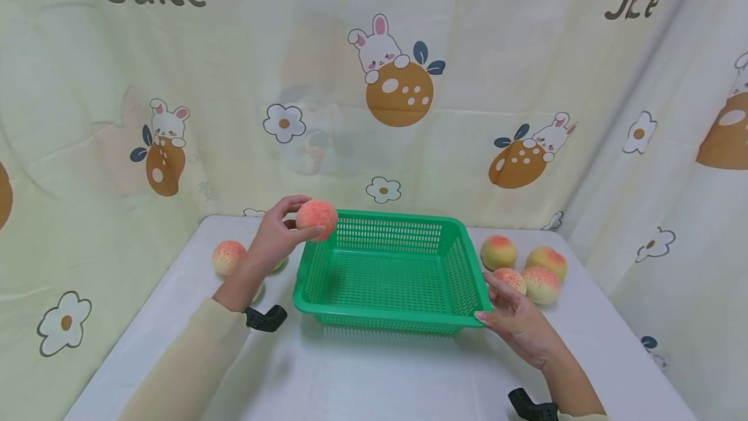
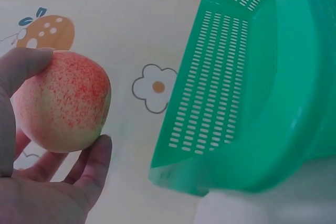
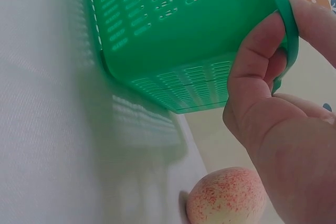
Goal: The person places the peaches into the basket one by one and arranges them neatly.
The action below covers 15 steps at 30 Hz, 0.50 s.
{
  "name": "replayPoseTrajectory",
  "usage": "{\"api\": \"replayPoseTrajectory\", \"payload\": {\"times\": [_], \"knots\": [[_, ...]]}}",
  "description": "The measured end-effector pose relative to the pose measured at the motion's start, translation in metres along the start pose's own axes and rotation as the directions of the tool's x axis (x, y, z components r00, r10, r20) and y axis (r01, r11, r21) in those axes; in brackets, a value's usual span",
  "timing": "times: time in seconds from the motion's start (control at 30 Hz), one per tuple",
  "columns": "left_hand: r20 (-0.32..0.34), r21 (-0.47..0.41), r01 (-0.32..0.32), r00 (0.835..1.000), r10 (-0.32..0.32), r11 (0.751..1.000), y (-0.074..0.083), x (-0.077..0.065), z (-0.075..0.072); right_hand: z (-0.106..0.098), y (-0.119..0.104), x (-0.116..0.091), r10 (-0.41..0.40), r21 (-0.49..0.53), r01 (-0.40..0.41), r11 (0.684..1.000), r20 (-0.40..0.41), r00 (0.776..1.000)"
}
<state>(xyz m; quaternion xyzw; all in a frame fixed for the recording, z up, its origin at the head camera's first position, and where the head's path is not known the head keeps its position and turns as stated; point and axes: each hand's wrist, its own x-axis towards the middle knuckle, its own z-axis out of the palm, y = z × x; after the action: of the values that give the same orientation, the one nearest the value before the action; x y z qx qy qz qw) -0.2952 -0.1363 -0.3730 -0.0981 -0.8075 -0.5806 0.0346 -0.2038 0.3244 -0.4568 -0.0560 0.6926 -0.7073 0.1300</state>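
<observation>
My left hand (image 1: 274,234) holds a pink-red peach (image 1: 316,218) at the back left corner of a green plastic basket (image 1: 386,318). In the left wrist view the thumb lies over the top of the peach (image 2: 68,103) and the fingers curl beneath it, beside the basket wall (image 2: 210,77). With thumb and fingers, my right hand (image 1: 520,320) grips the basket's rim at its front right corner. The right wrist view shows that rim pinched by the hand (image 3: 268,82). Nothing lies inside the slotted basket.
To the right of the basket sit several peaches (image 1: 498,252), one of them (image 1: 510,280) close behind my right hand. Another peach (image 1: 228,257) rests at the left, with more partly hidden behind my left forearm. A printed curtain (image 1: 234,51) hangs behind the white table (image 1: 350,375).
</observation>
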Motion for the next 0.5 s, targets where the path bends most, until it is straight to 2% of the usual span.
{"api": "replayPoseTrajectory", "payload": {"times": [0.2,0.33,0.5], "knots": [[0.015,-0.031,-0.018,1.0,0.019,0.999,0.002,0.007,0.009,0.0,0.0,0.0,-0.012,0.006,0.012,1.0,0.012,1.0],[0.018,-0.084,-0.005,1.0,0.006,0.996,0.003,0.012,0.016,0.0,0.001,0.0,-0.015,0.013,0.015,1.0,0.016,1.0],[0.014,-0.105,0.005,1.0,-0.004,0.994,0.006,0.019,0.025,0.0,0.001,-0.001,-0.016,0.018,0.016,1.0,0.016,1.0]]}}
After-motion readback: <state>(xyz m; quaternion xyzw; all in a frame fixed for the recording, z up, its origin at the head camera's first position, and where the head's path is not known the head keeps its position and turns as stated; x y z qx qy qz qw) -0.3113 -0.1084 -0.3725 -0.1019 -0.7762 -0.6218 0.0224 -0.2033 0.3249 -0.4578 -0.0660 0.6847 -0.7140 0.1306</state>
